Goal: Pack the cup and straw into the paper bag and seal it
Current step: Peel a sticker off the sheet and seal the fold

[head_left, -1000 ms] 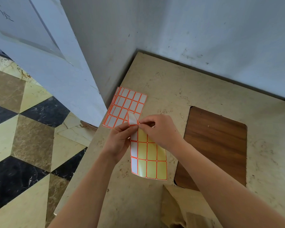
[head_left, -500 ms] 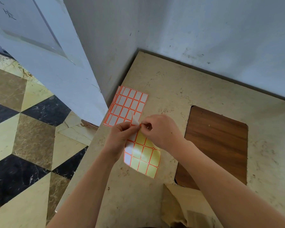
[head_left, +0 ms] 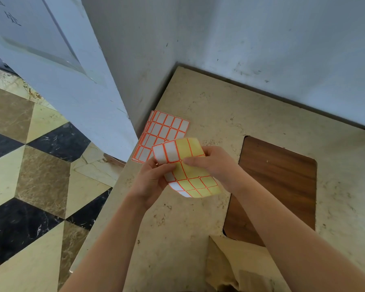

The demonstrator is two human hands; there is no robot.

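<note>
a glossy yellow paper label sheet with matt white stickers sat above a mottled, stone-look beige tabletop with an inset wood-grain panel. creased brown paper formed the bag; the marbled floor tiles looked polished and the wall matt.

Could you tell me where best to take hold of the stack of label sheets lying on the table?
Probably by its far right corner, pinched from above and the right: that end of the stack of label sheets lies bare on the table, while the held sheet covers the near end.
</note>
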